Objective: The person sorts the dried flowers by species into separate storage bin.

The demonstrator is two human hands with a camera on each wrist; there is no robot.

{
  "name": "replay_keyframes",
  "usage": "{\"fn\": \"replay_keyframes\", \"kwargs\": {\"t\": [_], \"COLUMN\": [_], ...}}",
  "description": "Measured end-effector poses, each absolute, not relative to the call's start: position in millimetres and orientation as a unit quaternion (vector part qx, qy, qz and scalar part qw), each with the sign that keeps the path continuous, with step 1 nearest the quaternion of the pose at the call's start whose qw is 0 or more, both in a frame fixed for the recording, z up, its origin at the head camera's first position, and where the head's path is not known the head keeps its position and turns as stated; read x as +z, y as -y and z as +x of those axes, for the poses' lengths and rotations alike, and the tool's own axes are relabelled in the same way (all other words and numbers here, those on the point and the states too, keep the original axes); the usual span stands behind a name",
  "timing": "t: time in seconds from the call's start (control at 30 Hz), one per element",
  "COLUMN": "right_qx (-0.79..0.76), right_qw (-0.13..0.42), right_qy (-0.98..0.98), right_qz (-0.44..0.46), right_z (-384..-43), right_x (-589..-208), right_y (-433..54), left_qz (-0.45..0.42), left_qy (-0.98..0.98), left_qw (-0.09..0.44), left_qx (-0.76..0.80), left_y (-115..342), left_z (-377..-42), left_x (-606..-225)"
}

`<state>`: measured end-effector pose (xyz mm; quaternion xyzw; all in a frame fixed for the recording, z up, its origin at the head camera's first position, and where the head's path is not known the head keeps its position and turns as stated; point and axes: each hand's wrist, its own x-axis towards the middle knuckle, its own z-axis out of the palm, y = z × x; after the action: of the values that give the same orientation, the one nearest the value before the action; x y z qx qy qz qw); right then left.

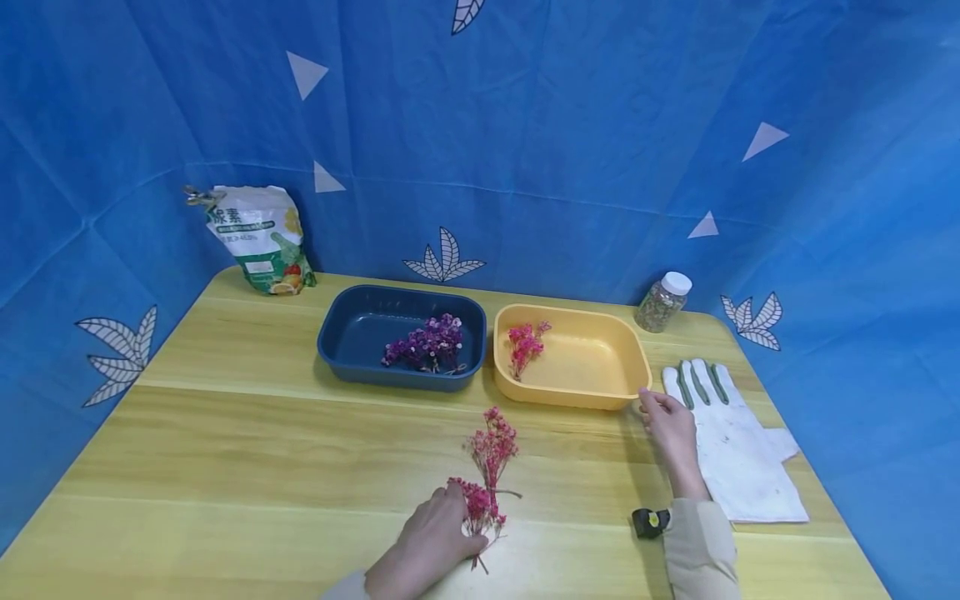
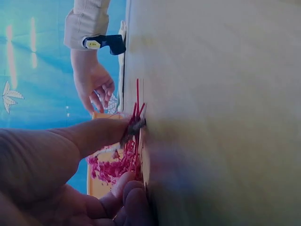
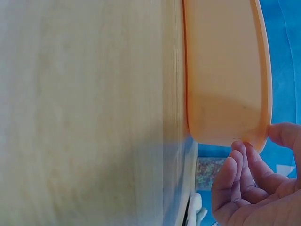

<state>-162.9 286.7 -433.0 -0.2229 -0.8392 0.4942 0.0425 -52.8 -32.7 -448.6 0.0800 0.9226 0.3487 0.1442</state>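
Observation:
My left hand (image 1: pixel 431 542) is low at the table's front, its thumb and fingers around a small bunch of dried pink flowers (image 1: pixel 477 502). In the left wrist view, the thumb lies at the tied red stems (image 2: pixel 137 110) and the fingertips are on the bunch's other side. A second pink bunch (image 1: pixel 492 450) lies just beyond it, overlapping it in the head view. On the right, my right hand (image 1: pixel 675 442) holds the near right corner of a yellow basin (image 1: pixel 570 398), thumb at the rim and curled fingers against the outer wall. A pink sprig (image 1: pixel 527 348) lies inside that basin.
Left of the yellow basin stands a dark blue basin (image 1: pixel 397 377) holding purple flowers (image 1: pixel 427 342). A white bag (image 1: pixel 258 237) is at the back left, a white-capped jar (image 1: pixel 662 304) at the back right. White work gloves (image 1: pixel 738 458) lie beside the right forearm.

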Motion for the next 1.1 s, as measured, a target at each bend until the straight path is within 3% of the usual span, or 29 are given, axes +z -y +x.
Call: {"fn": "replay_keyframes", "kwargs": {"t": [1.1], "right_qx": [0.491], "right_qw": [0.034], "right_qy": [0.840], "right_qz": [-0.227], "right_z": [-163], "right_x": [-434], "right_y": [-285], "left_qz": [0.057], "left_qy": [-0.883], "left_qw": [0.154], "left_qx": [0.440], "left_y": [66], "left_z": [-67], "left_x": [-445]}}
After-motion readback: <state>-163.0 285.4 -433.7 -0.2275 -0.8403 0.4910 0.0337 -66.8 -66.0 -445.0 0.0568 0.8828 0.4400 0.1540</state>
